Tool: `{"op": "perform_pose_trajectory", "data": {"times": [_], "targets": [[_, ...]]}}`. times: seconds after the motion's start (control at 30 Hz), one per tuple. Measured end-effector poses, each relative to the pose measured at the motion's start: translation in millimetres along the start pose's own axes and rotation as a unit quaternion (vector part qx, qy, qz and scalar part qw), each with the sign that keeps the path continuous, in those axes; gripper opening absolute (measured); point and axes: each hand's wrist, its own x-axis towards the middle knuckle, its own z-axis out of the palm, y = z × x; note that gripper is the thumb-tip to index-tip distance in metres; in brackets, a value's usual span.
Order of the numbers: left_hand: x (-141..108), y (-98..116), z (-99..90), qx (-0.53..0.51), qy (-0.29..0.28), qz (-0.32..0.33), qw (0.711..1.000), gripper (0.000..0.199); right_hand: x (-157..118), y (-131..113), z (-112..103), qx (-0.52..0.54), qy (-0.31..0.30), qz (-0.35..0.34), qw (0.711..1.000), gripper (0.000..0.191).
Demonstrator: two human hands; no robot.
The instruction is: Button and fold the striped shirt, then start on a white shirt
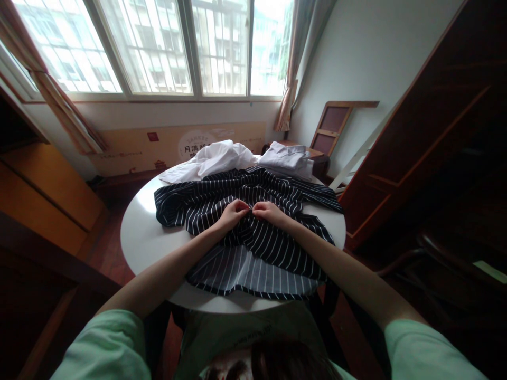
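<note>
A black shirt with white stripes (277, 243) lies spread over the round white table (138, 227), its sleeves out to both sides and its paler inner side showing near the front edge. My left hand (235, 212) pinches the cloth at the shirt's front opening. Close beside it, fingertips almost meeting, my right hand (268, 211) pinches the other side of the same opening. Whatever small part sits between the fingertips is too small to make out.
Behind the shirt lie a crumpled white garment (225, 158) and a folded light grey garment (287, 157). A wooden chair (330, 124) stands by the far wall. Dark wooden furniture (396, 174) rises at the right, and a wooden cabinet (47, 190) stands at the left.
</note>
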Motion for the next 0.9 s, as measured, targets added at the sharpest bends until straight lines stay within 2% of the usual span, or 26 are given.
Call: {"op": "perform_pose_trajectory", "data": {"times": [0.17, 0.4, 0.53, 0.63, 0.77, 0.9], "targets": [[-0.6, 2.4, 0.0, -0.013, 0.004, -0.004, 1.000, 0.012, -0.9, 0.5, -0.2, -0.024, 0.028, -0.022, 0.999, 0.007], [-4.6, 9.9, 1.3, -0.079, 0.018, -0.016, 0.997, 0.017, 0.1, 3.9, -0.7, 0.012, 0.080, -0.059, 0.995, 0.005], [-5.8, 11.1, 1.5, -0.101, 0.020, -0.019, 0.994, 0.017, 1.6, 8.0, -0.8, 0.022, 0.086, -0.063, 0.994, 0.012], [-5.9, 10.7, 1.3, -0.106, 0.019, -0.016, 0.994, 0.018, 2.3, 9.6, -1.3, 0.006, 0.068, -0.069, 0.995, 0.016], [-6.4, 11.2, 0.9, -0.098, 0.020, -0.015, 0.995, 0.018, 0.4, 7.2, -1.8, -0.017, 0.060, -0.083, 0.995, 0.017], [-5.9, 10.5, -0.1, -0.074, 0.023, -0.020, 0.997, 0.020, -5.0, 2.0, 0.3, -0.053, 0.079, -0.109, 0.989, 0.015]]}}
